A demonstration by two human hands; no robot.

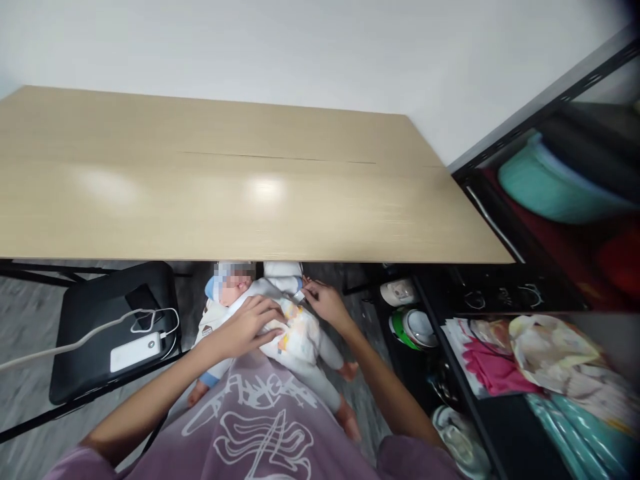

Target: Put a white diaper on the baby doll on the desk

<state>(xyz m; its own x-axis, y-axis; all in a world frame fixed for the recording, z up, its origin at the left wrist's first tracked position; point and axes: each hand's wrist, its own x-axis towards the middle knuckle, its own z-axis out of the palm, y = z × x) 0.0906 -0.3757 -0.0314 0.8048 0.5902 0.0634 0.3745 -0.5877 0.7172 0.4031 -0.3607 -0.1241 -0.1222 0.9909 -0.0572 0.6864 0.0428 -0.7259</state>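
A baby doll (295, 333) in a pale suit and a diaper lies on my lap, below the table's front edge, head toward the table. My left hand (250, 325) rests flat on the doll's chest and diaper, fingers spread. My right hand (323, 301) pinches a small tab or edge of cloth at the doll's raised arm, beside the white sleeve (284, 275).
A wide light wooden table (225, 193) fills the view ahead. A black chair (100, 333) at left holds a white power bank (135, 351) with a cable. At right a black metal shelf (500, 313) holds cloths, bags, a teal tub (550, 187) and small appliances.
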